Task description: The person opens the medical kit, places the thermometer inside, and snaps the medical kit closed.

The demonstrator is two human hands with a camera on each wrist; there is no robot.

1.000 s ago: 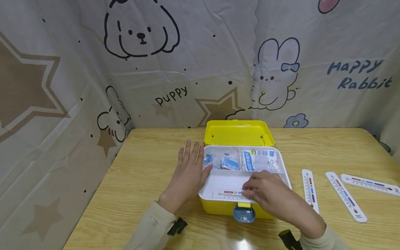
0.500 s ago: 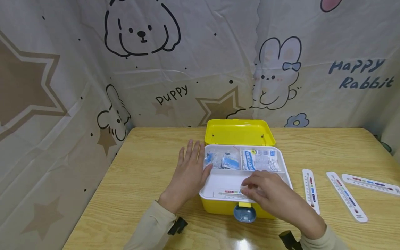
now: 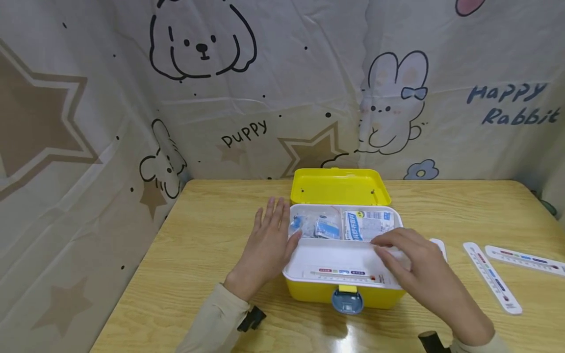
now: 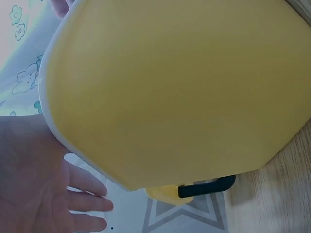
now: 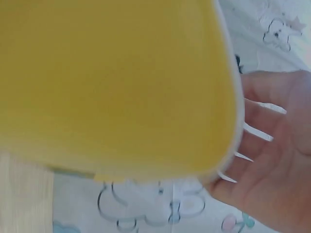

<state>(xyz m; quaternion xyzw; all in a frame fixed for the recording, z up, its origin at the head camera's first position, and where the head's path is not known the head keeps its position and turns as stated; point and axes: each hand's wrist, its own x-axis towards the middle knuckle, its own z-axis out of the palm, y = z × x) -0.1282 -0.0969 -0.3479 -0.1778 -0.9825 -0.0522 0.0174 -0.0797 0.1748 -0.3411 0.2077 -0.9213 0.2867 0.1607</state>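
A yellow first-aid box (image 3: 309, 292) stands with its lid (image 3: 340, 186) raised at the back. Its white tray (image 3: 318, 252) holds a thermometer card (image 3: 346, 275), lying flat along the front. My left hand (image 3: 265, 245) rests along the tray's left rim, fingers straight; the left wrist view shows this hand (image 4: 34, 179) against the box's side. Over the tray's right side hovers my right hand (image 3: 428, 274), fingers bent loosely, thumb apart, nothing visible between them. In the right wrist view, that hand (image 5: 272, 136) has its fingers spread beside the rim.
Packaged supplies (image 3: 326, 226) and a gauze packet (image 3: 368, 225) fill the tray's rear compartments. To the right lie two thermometer cards (image 3: 492, 277) in plain sight and another card (image 3: 439, 249) mostly behind my right hand. A blue-grey latch (image 3: 347, 301) hangs at the front.
My right hand has let go of the thermometer card in the tray and moved up and to the right. The left hand has stayed at the rim.
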